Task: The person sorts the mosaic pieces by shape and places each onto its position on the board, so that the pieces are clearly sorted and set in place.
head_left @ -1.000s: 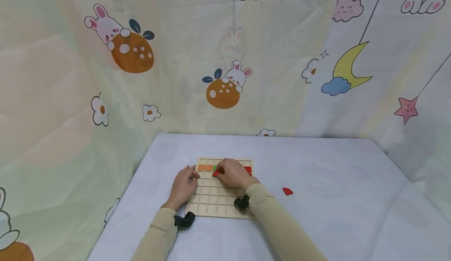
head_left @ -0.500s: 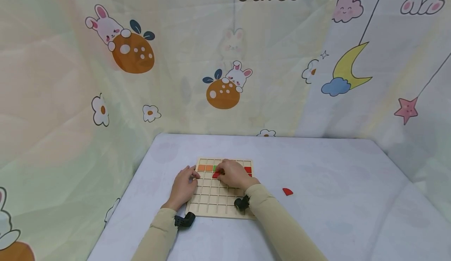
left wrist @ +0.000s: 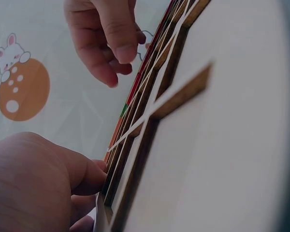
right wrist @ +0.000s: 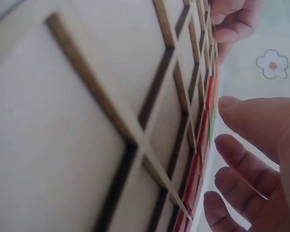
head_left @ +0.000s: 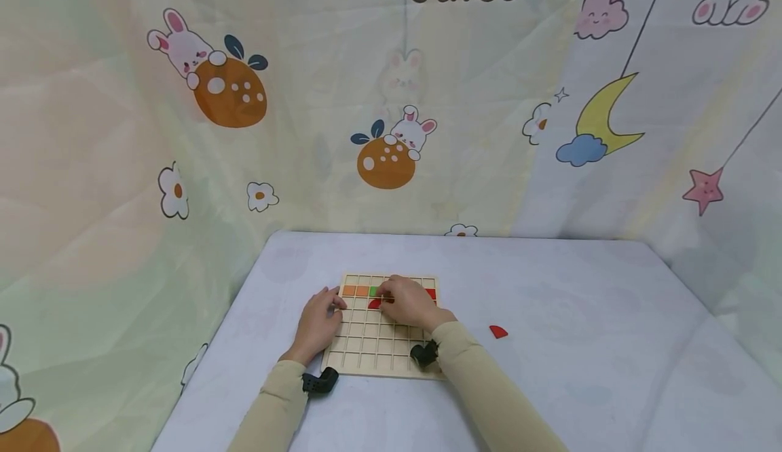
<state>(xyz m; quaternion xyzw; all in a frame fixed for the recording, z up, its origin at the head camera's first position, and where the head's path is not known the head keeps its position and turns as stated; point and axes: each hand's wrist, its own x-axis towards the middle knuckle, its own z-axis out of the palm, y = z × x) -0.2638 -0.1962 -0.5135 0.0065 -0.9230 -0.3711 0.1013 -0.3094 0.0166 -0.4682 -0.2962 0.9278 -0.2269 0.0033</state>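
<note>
A wooden grid board (head_left: 360,345) lies on the table. My left hand (head_left: 319,323) holds its left edge, fingertips (left wrist: 94,174) right at the rim in the left wrist view. Over the upper rows hovers my right hand (head_left: 411,303); the right wrist view shows its fingers (right wrist: 239,157) loosely spread, with nothing between them. A red curved-edge piece (head_left: 375,305) sits in the second filled row, just left of the right fingertips. Orange tiles (head_left: 356,290) and a green tile (head_left: 373,291) line the row above, with a red tile (head_left: 430,294) at its right end. My right hand hides the cells between.
A loose red quarter-round piece (head_left: 498,332) lies on the white tabletop (head_left: 580,357) right of the board. Behind the table hangs a printed cloth (head_left: 318,85) with rabbits and oranges. Each wrist wears a black camera (head_left: 320,381).
The right fingers have let go of the red curved-edge piece, which now lies in its cell. My right hand has shifted slightly right. The left hand has stayed in place.
</note>
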